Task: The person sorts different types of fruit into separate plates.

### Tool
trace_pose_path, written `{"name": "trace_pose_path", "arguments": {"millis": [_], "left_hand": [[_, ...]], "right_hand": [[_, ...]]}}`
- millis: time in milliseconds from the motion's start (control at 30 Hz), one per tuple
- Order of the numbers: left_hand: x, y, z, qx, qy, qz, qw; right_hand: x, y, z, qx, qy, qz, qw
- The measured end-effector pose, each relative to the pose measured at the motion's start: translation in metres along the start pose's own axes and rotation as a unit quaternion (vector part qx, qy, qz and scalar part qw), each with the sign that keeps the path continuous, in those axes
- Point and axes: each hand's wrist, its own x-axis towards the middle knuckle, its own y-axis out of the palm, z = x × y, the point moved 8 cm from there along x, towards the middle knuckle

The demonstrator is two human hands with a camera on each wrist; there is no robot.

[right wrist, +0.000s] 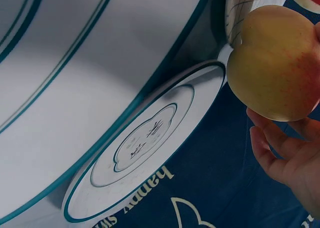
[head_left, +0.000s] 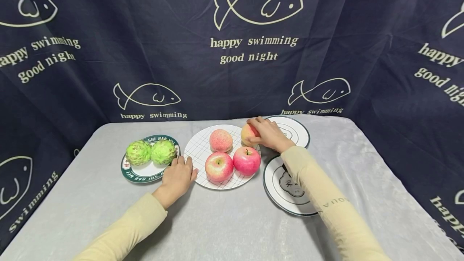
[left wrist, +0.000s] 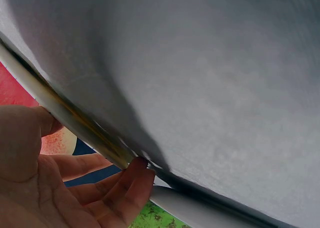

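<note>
Here, right fingers (right wrist: 275,137) grip peach (right wrist: 272,65); apples (head_left: 219,167) (two) nearby.

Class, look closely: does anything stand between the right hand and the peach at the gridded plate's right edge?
Nothing visible does: the right hand holds that peach directly. The redder apple sits on the peach's near side, not between them.

From the gridded plate (head_left: 197,148), tabletop (head_left: 217,222) leaves a way through at 6 o'clock. The left hand (head_left: 178,177) blocks 8, the green-rimmed plate (head_left: 143,178) 9, the right hand (head_left: 270,133) 2, a white plate (head_left: 274,184) 4; apples (head_left: 219,167) crowd the plate's 3-to-6 side, 10 offering room.
</note>
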Motion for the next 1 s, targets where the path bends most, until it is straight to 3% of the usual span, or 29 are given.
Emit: {"name": "trace_pose_path", "arguments": {"millis": [333,600,1000], "left_hand": [[0.0,0.001,0.0,0.001,-0.002,0.001,1.0],[-0.002,-0.001,0.002,-0.005,0.008,-0.029,0.9995],[0.0,0.0,0.001,0.004,-0.003,0.007,1.0]], "right_hand": [[-0.008,-0.007,-0.019,-0.001,0.029,0.004,0.9996],[-0.013,-0.016,-0.031,-0.005,0.028,-0.016,0.9995],[-0.023,-0.025,-0.056,-0.005,0.041,-0.035,0.9985]]}}
